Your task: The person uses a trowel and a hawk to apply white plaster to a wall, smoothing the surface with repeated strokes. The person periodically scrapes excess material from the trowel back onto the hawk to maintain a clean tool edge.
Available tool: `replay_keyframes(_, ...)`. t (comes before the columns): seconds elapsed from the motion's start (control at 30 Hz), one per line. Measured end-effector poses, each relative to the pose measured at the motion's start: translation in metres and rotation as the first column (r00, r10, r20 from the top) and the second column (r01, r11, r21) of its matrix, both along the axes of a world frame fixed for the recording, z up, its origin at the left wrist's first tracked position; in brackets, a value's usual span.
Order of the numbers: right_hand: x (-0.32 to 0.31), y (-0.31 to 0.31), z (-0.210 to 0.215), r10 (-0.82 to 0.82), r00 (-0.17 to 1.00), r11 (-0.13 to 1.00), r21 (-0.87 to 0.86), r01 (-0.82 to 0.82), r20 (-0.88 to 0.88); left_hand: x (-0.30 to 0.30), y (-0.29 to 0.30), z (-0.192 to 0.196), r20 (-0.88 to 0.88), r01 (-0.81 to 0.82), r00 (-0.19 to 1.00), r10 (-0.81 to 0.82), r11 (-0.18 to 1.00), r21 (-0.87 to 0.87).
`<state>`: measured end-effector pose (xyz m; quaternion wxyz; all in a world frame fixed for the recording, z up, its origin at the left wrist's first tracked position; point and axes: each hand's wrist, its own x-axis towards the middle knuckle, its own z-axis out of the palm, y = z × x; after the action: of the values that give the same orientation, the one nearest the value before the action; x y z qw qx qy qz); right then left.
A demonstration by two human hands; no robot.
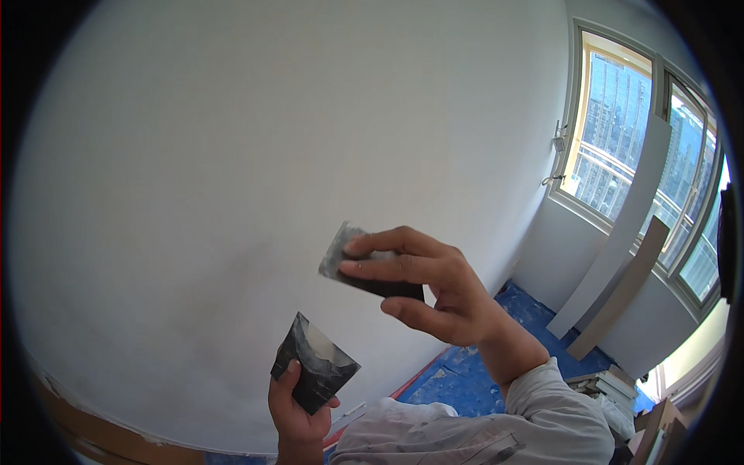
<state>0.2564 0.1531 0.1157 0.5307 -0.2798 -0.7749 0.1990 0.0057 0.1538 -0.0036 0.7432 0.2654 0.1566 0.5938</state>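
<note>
My left hand (pixel 294 411), low in front of the wall, is closed round a dark putty knife (pixel 316 381). Its blade is tilted up, with a pale smear of putty (pixel 322 346) on the face. Higher and to the right, my right hand (pixel 446 283) grips a second putty knife (pixel 335 258) with a grey, smeared blade and a dark lower part. Two fingers lie along that blade and the thumb is underneath. The blade is in front of the white wall (pixel 232 139); whether it touches is hard to tell.
Blue sheeting (pixel 457 380) covers the floor at the right. Two long boards (pixel 620 298) lean by the windows (pixel 612 116). Stacked pieces (pixel 612 387) lie near my right elbow. A brown strip (pixel 116 438) runs along the wall's foot at lower left.
</note>
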Motion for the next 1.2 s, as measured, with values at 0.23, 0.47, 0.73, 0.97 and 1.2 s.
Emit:
replay_keyframes(0.23, 0.032, -0.003, -0.050, 0.126, 0.984, 0.992, -0.016, -0.125, 0.130, 0.033, 0.017, 0.012, 0.162, 0.326, 0.932, -0.324, 0.945, 0.015)
replay_keyframes(0.47, 0.078, -0.027, -0.085, -0.179, 0.836, 0.841, -0.522, -0.145, -0.519, 0.072, 0.034, 0.012, -0.149, 0.077, 0.989, -0.006, 0.876, 0.475)
replay_keyframes(0.73, 0.063, -0.021, -0.103, -0.179, 0.471, 0.414, -0.500, -0.761, -0.864, 0.103, 0.078, -0.016, -0.156, 0.155, 0.722, 0.674, 0.062, 0.986)
replay_keyframes(0.97, 0.140, 0.002, 0.034, -0.005, 0.807, 0.940, -0.279, -0.198, -0.591, 0.116, 0.084, -0.016, -0.350, 0.175, 0.545, 0.762, 0.304, 0.936)
replay_keyframes(1.2, 0.213, 0.072, 0.303, -0.785, 0.617, 0.434, 0.654, 0.619, -0.063, 0.142, 0.042, -0.032, -0.499, 0.093, 0.642, 0.582, 0.587, 0.804)
